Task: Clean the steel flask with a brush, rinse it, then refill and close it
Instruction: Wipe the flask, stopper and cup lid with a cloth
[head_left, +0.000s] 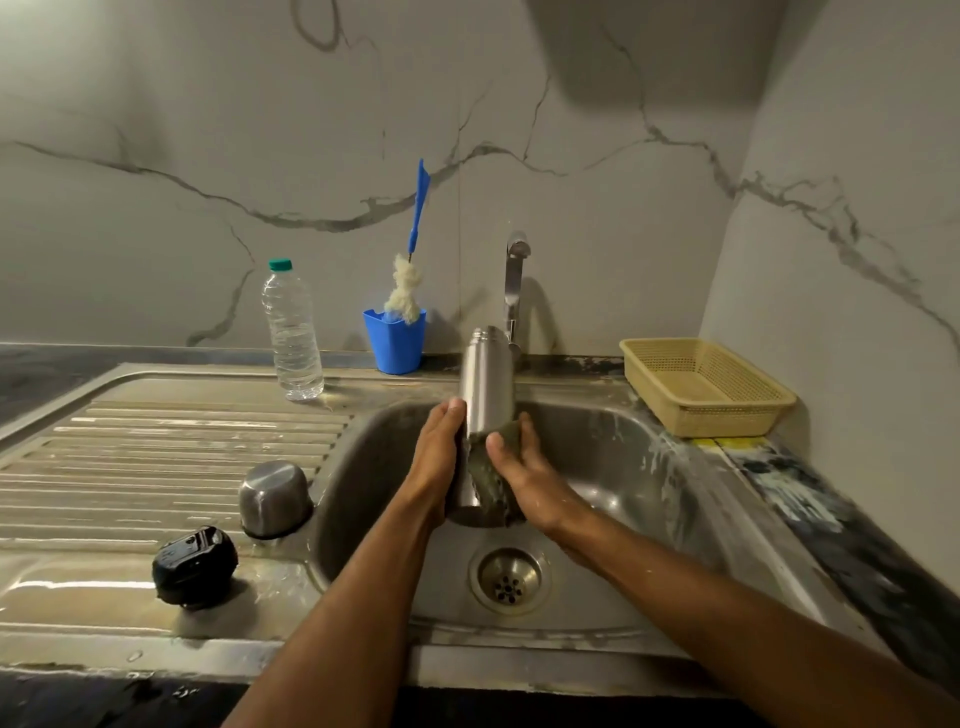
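Starting at the left, we see the ridged draining board of the steel sink, with a black stopper lying near its front and a steel cup lid upside down just beside the basin's edge. Behind them a clear water bottle with a green cap stands upright, and further right a blue cup holds a bottle brush, blue handle up, against the marbled wall. Over the basin our left hand grips the lower part of the steel flask, which is held roughly upright in front of the tap. Our right hand presses a dark green scouring pad against the flask's lower side, fingers curled round the pad. On the bench at the far right sits a yellow basket.
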